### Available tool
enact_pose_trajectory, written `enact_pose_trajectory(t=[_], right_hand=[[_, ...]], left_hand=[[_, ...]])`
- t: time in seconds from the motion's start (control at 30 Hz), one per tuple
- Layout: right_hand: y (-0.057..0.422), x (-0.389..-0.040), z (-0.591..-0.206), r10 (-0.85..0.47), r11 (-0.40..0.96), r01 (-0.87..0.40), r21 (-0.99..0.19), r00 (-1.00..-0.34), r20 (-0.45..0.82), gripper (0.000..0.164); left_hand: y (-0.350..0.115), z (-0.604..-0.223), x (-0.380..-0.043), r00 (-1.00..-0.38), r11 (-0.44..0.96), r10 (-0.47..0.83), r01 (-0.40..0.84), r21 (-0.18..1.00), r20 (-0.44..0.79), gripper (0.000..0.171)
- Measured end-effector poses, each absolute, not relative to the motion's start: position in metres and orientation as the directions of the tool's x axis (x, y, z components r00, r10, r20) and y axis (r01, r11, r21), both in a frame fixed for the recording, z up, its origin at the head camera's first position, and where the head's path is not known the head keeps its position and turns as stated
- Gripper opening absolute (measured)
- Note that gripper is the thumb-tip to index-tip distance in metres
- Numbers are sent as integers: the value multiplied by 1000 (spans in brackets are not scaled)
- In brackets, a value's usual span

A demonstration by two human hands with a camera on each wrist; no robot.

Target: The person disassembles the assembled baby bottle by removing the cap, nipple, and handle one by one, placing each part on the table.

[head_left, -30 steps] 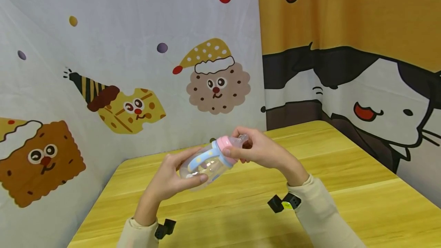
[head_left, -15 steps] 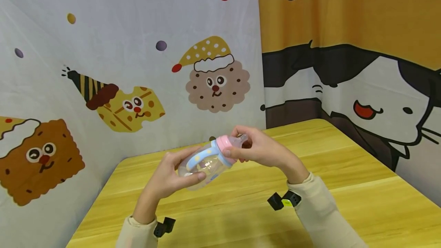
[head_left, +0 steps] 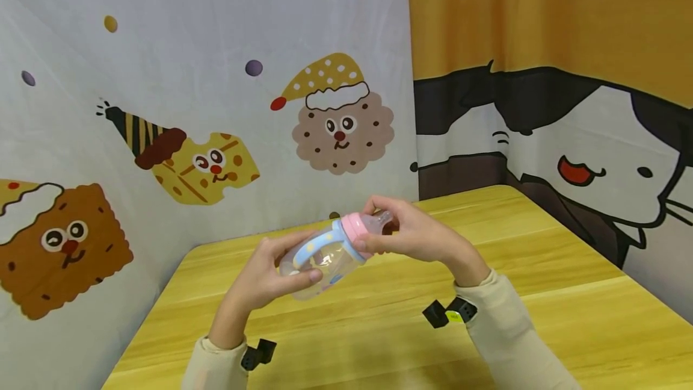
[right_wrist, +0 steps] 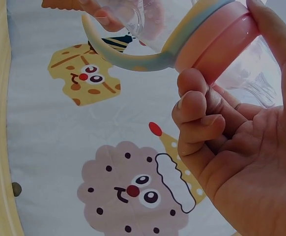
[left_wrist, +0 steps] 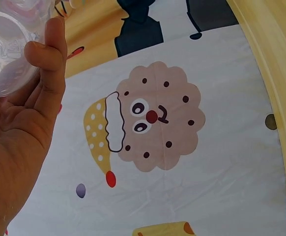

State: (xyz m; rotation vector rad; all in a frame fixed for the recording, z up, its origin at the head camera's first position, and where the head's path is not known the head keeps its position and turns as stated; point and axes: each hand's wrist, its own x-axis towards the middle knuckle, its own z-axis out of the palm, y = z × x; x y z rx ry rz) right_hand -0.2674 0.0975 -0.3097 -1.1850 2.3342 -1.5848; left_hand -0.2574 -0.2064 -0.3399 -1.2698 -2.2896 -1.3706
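A clear baby bottle [head_left: 325,263] with a pink collar [head_left: 354,227], a blue handle [head_left: 314,248] and a clear teat [head_left: 381,219] is held tilted above the table, its teat toward the right. My left hand [head_left: 271,275] grips the body near the base, thumb on the near side. In the left wrist view the bottle's round base [left_wrist: 5,54] rests against the curled fingers. My right hand [head_left: 417,233] pinches the pink collar between thumb and fingers, as the right wrist view shows at the collar [right_wrist: 221,39]. Part of the far side is hidden.
Below the hands lies a yellow wood-grain table [head_left: 379,324]. Behind it hangs a white cloth [head_left: 189,17] printed with cartoon snacks; an orange cloth [head_left: 568,23] with a cartoon cat is at the right. Small black devices [head_left: 258,354] are strapped at both wrists.
The right thumb and fingers have shifted slightly on the pink collar. The bottle stays in nearly the same place between both hands, and the head view has tilted down a little.
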Motion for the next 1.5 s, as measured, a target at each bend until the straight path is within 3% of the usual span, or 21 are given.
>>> enact_pose_trajectory(t=[1.5], right_hand=[[101, -270, -308, -687, 47, -588, -807, -606, 402, 47]], left_hand=[[-210, -335, -256, -602, 163, 621, 725, 669, 502, 38]])
